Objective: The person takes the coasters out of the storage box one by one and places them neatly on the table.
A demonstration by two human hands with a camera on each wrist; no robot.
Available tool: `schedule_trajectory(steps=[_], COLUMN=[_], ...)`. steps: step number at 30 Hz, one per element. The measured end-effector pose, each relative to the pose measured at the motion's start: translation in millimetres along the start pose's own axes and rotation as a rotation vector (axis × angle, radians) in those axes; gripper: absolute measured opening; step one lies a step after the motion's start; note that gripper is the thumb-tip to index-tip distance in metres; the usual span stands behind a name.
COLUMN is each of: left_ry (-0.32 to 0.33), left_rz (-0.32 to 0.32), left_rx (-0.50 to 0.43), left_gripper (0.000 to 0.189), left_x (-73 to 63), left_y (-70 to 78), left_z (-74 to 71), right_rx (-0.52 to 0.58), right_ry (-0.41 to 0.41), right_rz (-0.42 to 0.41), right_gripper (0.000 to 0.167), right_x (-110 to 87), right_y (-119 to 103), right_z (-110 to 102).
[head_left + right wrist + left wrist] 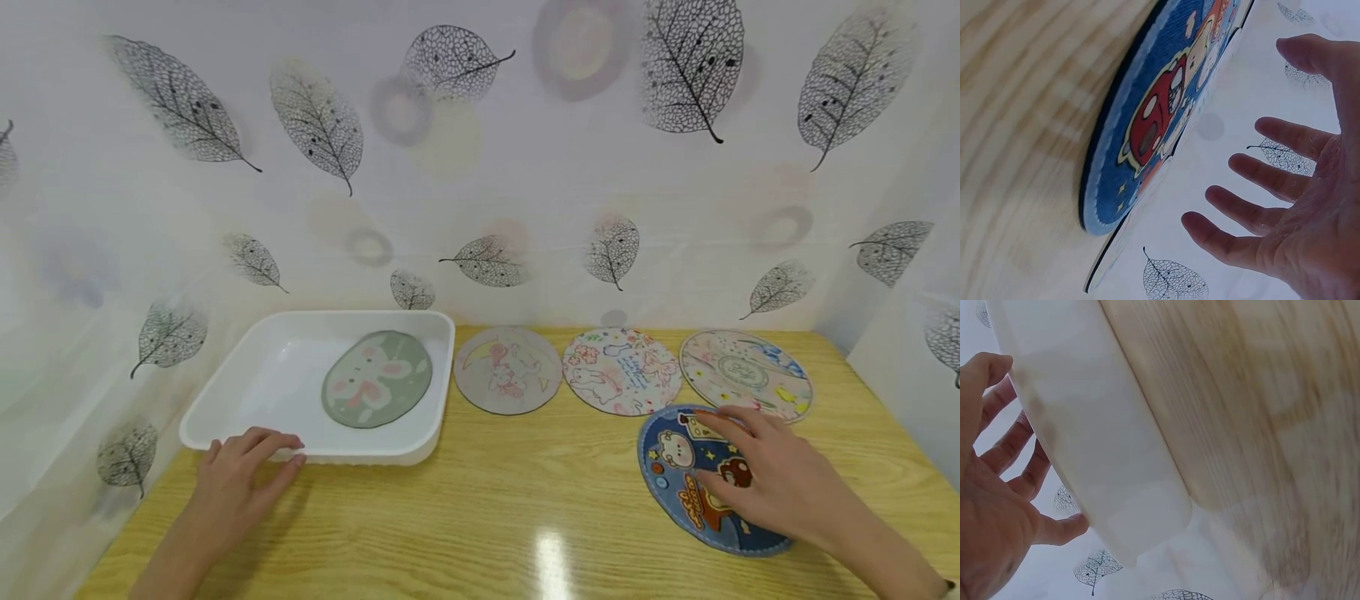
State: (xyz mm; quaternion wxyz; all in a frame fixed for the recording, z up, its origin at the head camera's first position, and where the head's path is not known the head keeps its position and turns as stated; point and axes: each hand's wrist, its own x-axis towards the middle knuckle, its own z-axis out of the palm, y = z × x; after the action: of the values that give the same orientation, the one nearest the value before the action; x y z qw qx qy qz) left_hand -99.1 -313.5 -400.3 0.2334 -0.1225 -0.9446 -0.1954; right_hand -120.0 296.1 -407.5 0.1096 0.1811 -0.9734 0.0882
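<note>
Over a round blue denim-patterned mat (678, 492) with cartoon prints hovers my right hand (780, 471), its fingers spread. The right wrist view has a gap between this hand (1310, 187) and the mat (1154, 119). My left hand (240, 483) rests its fingertips on the near rim of a white plastic tray (262, 408). Seen from the left wrist, the fingers and thumb of that hand (1004, 462) touch the tray's edge (1097, 431). Inside the tray, toward its right side, lies a round green mat (378, 379) with a white bunny print.
Right of the tray, a row of round printed mats lies along the back: a greyish-pink one (508, 371), a white floral one (622, 371) and a pastel one (746, 375). They lie on a wood-grain table (495, 517). Behind hangs a leaf-patterned cloth (525, 183).
</note>
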Motion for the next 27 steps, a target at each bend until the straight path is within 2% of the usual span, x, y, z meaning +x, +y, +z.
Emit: schedule_trajectory(steps=[7,15,22,27], left_ry=[0.0,-0.006,-0.013,-0.01], left_rz=[-0.017,-0.025,-0.025,-0.019], left_rx=[-0.001,-0.008,-0.011,-0.005], left_gripper=[0.02,0.019,0.018,0.019], left_x=[-0.4,-0.2,0.0,0.1], left_y=[-1.3,-2.5,-2.8,-3.7], left_z=[2.2,3.5,2.7,3.4], right_rx=[0.033,0.046,0.04,0.056], right_ry=[0.053,-0.002,0.018,0.024], right_rz=[-0.059,-0.076,-0.141,-0.148], right_gripper=[0.065,0.062,0.059,0.058], right_x=[12.2,27.8,39.8,45.9], right_y=[-10,-27,-38,-44], right_z=[2,1,5,10])
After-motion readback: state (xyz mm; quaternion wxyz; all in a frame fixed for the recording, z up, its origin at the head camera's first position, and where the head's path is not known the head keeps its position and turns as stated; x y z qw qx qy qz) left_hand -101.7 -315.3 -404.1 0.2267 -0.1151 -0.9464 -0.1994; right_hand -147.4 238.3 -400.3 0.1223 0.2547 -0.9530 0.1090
